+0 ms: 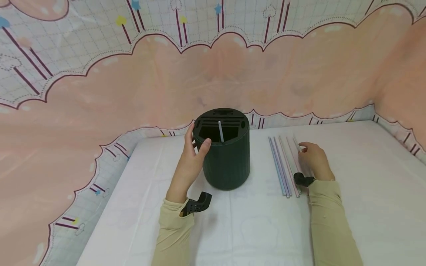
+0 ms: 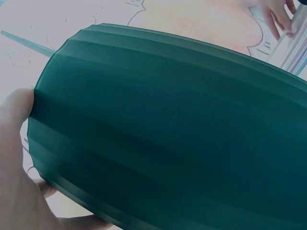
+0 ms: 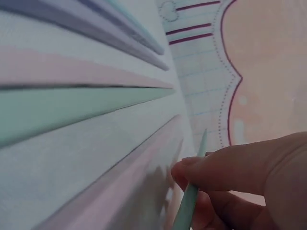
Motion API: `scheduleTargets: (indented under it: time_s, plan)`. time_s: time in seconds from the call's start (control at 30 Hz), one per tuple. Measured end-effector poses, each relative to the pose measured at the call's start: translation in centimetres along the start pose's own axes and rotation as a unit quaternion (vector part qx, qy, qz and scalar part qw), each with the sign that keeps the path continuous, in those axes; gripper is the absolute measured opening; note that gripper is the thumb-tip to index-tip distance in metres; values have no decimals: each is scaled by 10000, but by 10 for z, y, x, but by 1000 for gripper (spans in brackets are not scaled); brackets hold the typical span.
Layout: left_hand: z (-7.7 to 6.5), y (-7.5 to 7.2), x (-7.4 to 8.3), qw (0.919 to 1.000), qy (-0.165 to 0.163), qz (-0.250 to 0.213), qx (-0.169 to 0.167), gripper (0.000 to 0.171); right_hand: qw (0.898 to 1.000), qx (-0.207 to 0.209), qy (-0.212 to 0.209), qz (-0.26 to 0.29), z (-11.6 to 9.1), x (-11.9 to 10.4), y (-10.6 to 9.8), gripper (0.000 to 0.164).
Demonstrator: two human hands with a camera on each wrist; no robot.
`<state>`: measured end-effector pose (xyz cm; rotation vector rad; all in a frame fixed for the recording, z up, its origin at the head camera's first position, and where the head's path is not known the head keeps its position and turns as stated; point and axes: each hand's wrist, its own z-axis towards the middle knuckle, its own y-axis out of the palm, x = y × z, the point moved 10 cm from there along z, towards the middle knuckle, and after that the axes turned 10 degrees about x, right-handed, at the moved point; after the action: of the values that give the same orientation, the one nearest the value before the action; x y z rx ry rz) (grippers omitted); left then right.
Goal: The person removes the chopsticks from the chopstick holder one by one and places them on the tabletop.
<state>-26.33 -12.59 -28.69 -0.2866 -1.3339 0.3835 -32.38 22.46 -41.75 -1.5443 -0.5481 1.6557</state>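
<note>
A dark green, ribbed round knife holder stands upright, with slots and a wider opening on top. One pale chopstick leans in that opening; its tip sticks out past the rim in the left wrist view. My left hand grips the holder's rim at the left, thumb in front and fingers round the side. To the holder's right lie several pastel chopsticks, roughly side by side. Over their right edge, my right hand pinches a pale green chopstick between thumb and fingers.
A white-covered table bears everything. Behind it hangs a pink and white patterned cloth, which also runs along the left and right sides. A black wrist camera mount sits on the left wrist, another on the right.
</note>
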Motion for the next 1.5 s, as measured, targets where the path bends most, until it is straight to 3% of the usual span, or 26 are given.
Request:
scheduleTargets:
  time_s: [0.23,0.4,0.5,0.67,0.9,1.07,1.23,1.33,1.5]
  plan:
    - [-2,0,3,10000,-21,-18,31,69,9986,476,-206,-132,-3,-2,-5,40]
    - [-1,1,3,10000,-40,-47,57,69,9990,430,-16,-88,-1,-3,-11,38]
    - [4,2,-7,10000,-49,-18,78,70,9986,466,71,232,3,-12,-20,38]
    - [14,3,-24,9999,31,65,150,71,9895,980,-87,1062,7,-43,-41,39]
    - [16,5,-28,9996,102,67,267,74,9681,1793,-546,1664,2,-94,-70,32]
    - [15,4,-28,9994,121,67,329,73,9470,2105,-1018,2204,-9,-126,-77,27]
    - [15,4,-27,9995,151,-8,288,70,9252,2251,-1698,2540,-27,-167,-74,27]
    - [15,3,-27,9995,177,-32,275,70,9069,2271,-2218,2769,-39,-190,-70,25]
    - [14,2,-28,9994,202,-16,269,70,8773,1968,-2964,3219,-57,-220,-57,23]
